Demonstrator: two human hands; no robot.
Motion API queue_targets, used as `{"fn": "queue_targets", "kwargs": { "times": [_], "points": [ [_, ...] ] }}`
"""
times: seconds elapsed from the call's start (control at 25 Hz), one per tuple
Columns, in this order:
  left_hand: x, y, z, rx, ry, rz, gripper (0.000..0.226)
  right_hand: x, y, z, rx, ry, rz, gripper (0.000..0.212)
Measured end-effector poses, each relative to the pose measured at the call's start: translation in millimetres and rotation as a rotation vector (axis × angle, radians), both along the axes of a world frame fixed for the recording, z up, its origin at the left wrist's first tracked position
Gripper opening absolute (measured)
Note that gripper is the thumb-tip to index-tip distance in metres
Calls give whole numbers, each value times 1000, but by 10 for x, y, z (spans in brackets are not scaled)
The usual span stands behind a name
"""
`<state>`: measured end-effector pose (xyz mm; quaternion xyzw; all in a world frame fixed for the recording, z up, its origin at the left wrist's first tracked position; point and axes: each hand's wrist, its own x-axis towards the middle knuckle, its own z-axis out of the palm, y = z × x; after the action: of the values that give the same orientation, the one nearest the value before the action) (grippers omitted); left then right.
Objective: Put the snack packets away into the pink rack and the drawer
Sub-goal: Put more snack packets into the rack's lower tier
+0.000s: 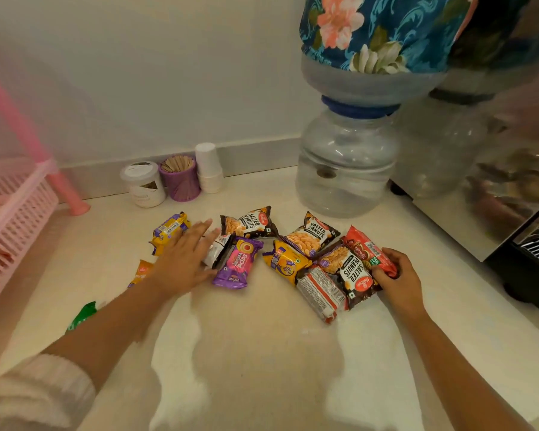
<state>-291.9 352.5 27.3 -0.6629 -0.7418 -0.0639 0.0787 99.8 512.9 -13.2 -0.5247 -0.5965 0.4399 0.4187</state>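
Several snack packets lie spread on the pale counter (262, 353). My left hand (184, 259) is flat and open, fingers spread, over a white-and-black packet (217, 250), next to a yellow packet (168, 230) and a purple Jim Jam Pops packet (238, 264). My right hand (397, 281) is closed on the near end of a red packet (366, 248). Salted peanuts packets (249, 223) (313, 236) (350, 273), a yellow biscuit packet (285, 262) and a red-and-white packet (321, 293) lie between the hands. The pink rack (16, 213) stands at the left edge. No drawer is in view.
A water dispenser bottle (347, 163) with a floral cover stands behind the packets. A white jar (143, 183), a purple stick holder (181, 178) and stacked paper cups (209, 168) line the wall. A steel appliance (479, 197) fills the right. An orange packet (142, 272) and a green packet (83, 315) lie under my left arm.
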Motion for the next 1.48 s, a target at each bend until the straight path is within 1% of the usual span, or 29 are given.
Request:
{"fn": "queue_targets", "kwargs": {
  "times": [0.08,0.16,0.24,0.36,0.48,0.64,0.76,0.84,0.96,1.0,1.04,1.12,1.2,1.28,1.4,1.48],
  "points": [
    [-125,99,-42,-210,13,14,95,-3,-8,1,8,13,0,39],
    [-145,157,-117,-287,-49,35,99,-4,-13,6,15,24,4,38],
    [-87,155,-192,-259,-73,56,97,-5,-16,1,14,32,11,37],
    [38,97,-261,-184,-40,89,89,2,-11,-4,5,46,20,37],
    [92,62,-231,-155,-36,109,84,0,-4,-6,1,56,17,36],
    [75,63,-190,-213,-100,111,92,10,7,-7,0,65,-2,39],
    [1,92,-162,-296,-71,64,94,32,16,-4,-6,91,-32,40],
    [33,86,-164,-277,-80,55,89,59,34,-10,-17,124,-31,40],
    [233,46,-178,-146,-146,177,70,73,22,33,-48,194,-43,36],
    [294,50,-165,-128,-137,212,68,73,20,39,-59,214,-58,34],
    [334,55,-152,-131,-116,236,70,73,21,46,-64,225,-75,33],
    [364,46,-163,-157,-66,248,81,77,17,73,-52,225,-87,30],
    [375,25,-186,-185,-61,237,89,71,20,80,-61,249,-93,26],
    [395,5,-182,-187,-137,240,86,75,36,72,-82,256,-103,24],
    [440,-8,-102,-142,-290,263,71,78,93,113,-119,220,-105,22],
    [472,-7,-7,-89,-407,294,62,63,117,157,-148,251,-116,22]
  ]
}}
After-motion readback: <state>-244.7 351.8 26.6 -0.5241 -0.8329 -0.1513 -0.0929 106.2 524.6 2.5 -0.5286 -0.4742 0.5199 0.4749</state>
